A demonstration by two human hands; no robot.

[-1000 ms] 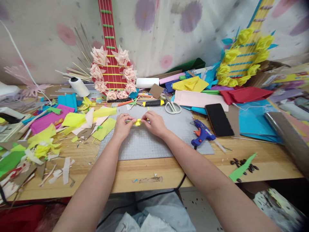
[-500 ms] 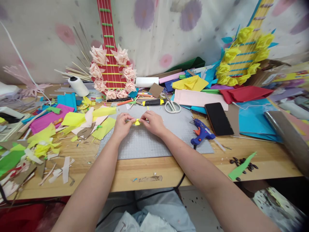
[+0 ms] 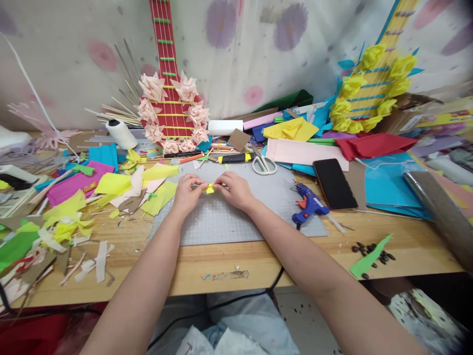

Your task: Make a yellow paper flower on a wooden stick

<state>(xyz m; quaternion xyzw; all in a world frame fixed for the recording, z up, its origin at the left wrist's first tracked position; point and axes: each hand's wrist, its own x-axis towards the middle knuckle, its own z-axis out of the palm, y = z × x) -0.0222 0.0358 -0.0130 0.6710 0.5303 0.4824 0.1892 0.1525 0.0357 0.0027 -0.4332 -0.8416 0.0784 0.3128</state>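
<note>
Over the grey cutting mat (image 3: 229,227), a small piece of yellow crepe paper (image 3: 210,189) is pinched between my two hands. My left hand (image 3: 187,194) is closed on its left end with thumb and forefinger. The right end sits in the pinch of my right hand (image 3: 234,190). The paper looks narrow and gathered in the middle; its exact shape is too small to make out. Behind my hands lie a yellow-and-black utility knife (image 3: 235,158) and white-handled scissors (image 3: 264,165). A blue hot glue gun (image 3: 309,203) rests on the mat's right part.
Yellow paper scraps (image 3: 159,198) spread over the table's left side. A red paper guitar (image 3: 173,116) with pink flowers and a yellow one (image 3: 369,101) lean at the back. A phone (image 3: 335,183), blue paper sheets (image 3: 395,190) and dark seed-like pieces (image 3: 384,256) lie on the right.
Both hands stay in almost the same place, still pinching the yellow crepe paper. The paper's visible middle has changed shape slightly. The whole view has shifted a little.
</note>
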